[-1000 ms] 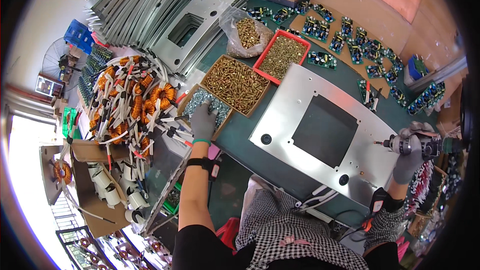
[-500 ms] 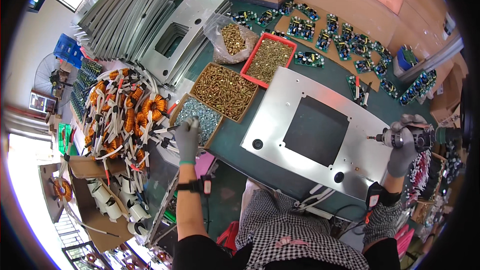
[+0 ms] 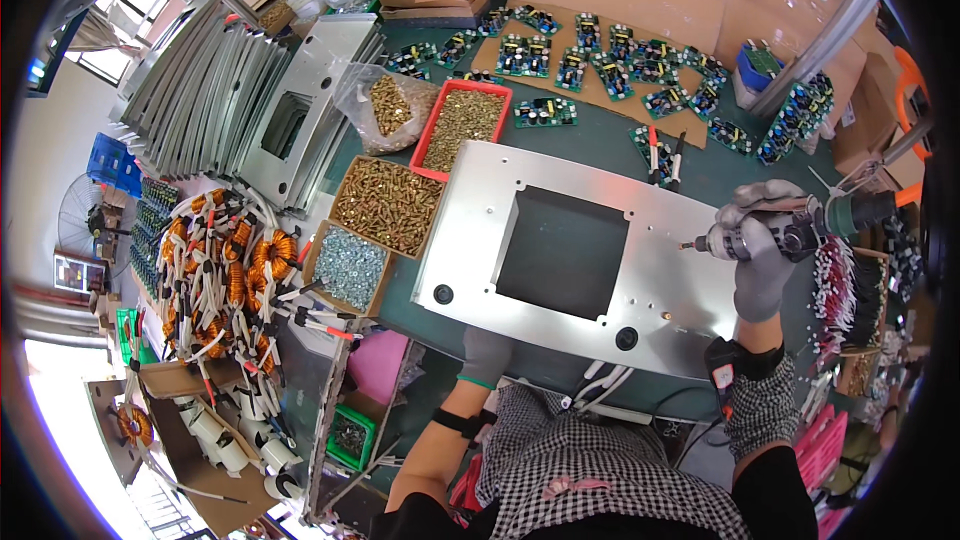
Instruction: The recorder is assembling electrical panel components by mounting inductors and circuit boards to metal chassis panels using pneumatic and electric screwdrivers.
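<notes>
My right hand (image 3: 765,265), in a grey glove, is wrapped round a power screwdriver (image 3: 800,230). Its bit points left, above the right end of a silver metal panel (image 3: 460,240) with a square cutout. My left hand (image 3: 486,352), also gloved, is at the panel's front edge; its fingers are hidden there, so whether it holds anything does not show. A small brass-coloured piece (image 3: 667,316) sits on the panel's right part. Left of the panel are a box of small silvery hardware (image 3: 348,268) and a box of brass-coloured fasteners (image 3: 388,202).
A red tray (image 3: 506,120) and a plastic bag (image 3: 350,105) hold more brass hardware. Circuit boards (image 3: 545,112) lie at the back. Stacked metal panels (image 3: 225,90) and orange wire coils (image 3: 240,275) fill the left. White cables (image 3: 605,387) hang by the front edge.
My left hand has left the box of small silvery hardware and moved right to the panel's front edge. The right hand still holds the screwdriver over the panel's right end. The view has shifted.
</notes>
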The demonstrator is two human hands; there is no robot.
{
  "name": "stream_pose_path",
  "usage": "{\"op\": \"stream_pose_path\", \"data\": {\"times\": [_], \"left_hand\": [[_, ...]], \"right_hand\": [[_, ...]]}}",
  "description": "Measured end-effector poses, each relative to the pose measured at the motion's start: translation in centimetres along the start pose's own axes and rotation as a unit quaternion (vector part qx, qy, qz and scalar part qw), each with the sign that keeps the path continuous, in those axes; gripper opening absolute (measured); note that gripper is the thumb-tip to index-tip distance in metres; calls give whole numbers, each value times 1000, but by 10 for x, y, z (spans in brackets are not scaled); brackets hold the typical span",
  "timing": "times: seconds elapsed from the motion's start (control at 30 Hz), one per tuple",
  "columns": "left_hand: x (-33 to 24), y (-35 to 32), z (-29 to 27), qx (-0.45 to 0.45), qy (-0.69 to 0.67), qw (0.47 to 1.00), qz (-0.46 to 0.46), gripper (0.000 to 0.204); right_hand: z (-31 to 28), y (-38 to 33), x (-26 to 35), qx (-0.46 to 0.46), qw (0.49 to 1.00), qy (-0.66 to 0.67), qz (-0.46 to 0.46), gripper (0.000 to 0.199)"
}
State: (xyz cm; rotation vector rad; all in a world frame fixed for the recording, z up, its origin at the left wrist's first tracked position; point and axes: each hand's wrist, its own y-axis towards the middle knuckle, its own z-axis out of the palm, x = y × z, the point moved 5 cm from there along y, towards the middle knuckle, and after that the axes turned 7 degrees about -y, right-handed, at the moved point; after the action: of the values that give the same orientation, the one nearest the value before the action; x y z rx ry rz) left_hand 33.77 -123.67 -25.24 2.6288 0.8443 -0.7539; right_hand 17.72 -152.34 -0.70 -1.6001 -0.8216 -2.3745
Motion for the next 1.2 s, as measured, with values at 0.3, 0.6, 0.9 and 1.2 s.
{"op": "stream_pose_path", "data": {"times": [0.3, 0.6, 0.9, 1.2], "left_hand": [[-64, 42, 19, 52, -550, 812, -190, 18], [-163, 150, 74, 305, -750, 567, -151, 30], [-141, 172, 114, 437, -681, 585, -55, 38], [-141, 182, 96, 415, -569, 709, 47, 33]], "right_hand": [[-7, -1, -1, -7, 999, -6, 33, 39], [-4, 3, -1, 31, 999, -24, 28, 36], [-6, 1, -3, 1, 999, 46, 18, 45], [-1, 2, -3, 56, 996, -60, 16, 47]]}}
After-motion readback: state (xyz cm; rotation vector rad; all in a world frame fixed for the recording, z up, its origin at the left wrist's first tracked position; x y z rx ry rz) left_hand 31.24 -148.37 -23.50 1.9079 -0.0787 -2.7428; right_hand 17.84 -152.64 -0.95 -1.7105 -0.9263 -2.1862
